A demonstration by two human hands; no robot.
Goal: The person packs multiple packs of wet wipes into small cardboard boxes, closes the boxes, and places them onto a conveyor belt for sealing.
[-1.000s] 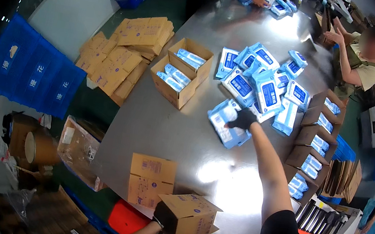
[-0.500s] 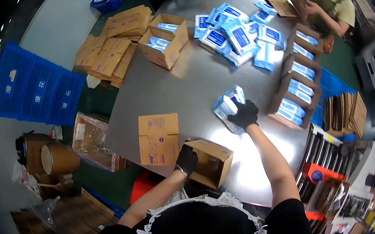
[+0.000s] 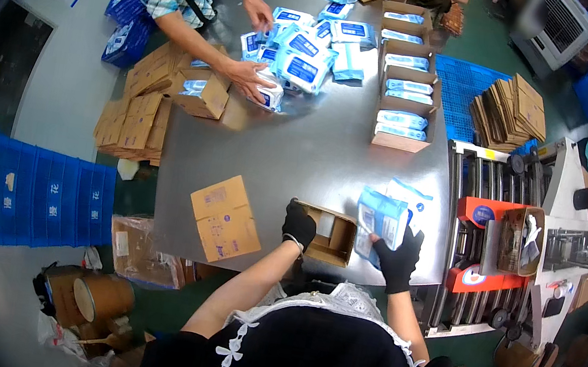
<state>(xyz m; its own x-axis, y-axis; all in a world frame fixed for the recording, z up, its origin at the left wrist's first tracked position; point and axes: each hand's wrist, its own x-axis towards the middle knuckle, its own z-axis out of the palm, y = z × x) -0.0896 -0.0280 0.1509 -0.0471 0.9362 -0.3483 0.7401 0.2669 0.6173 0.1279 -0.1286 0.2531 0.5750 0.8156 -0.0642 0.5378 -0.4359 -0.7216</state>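
Head view: the left hand [image 3: 299,224], in a black glove, grips the near-left rim of an open box [image 3: 324,234] that sits on the steel table [image 3: 314,156] just in front of the person, fingers curled over the edge. The right hand [image 3: 399,258], also gloved, holds blue packs [image 3: 381,219] upright just beside the box's right side, fingers wrapped around their lower end. A flat carton [image 3: 225,219] lies on the table left of the box. Farther off, a pile of packs [image 3: 303,50] lies between a co-worker's hands [image 3: 249,78]. 4 filled boxes [image 3: 408,86] stand in a row at the far right.
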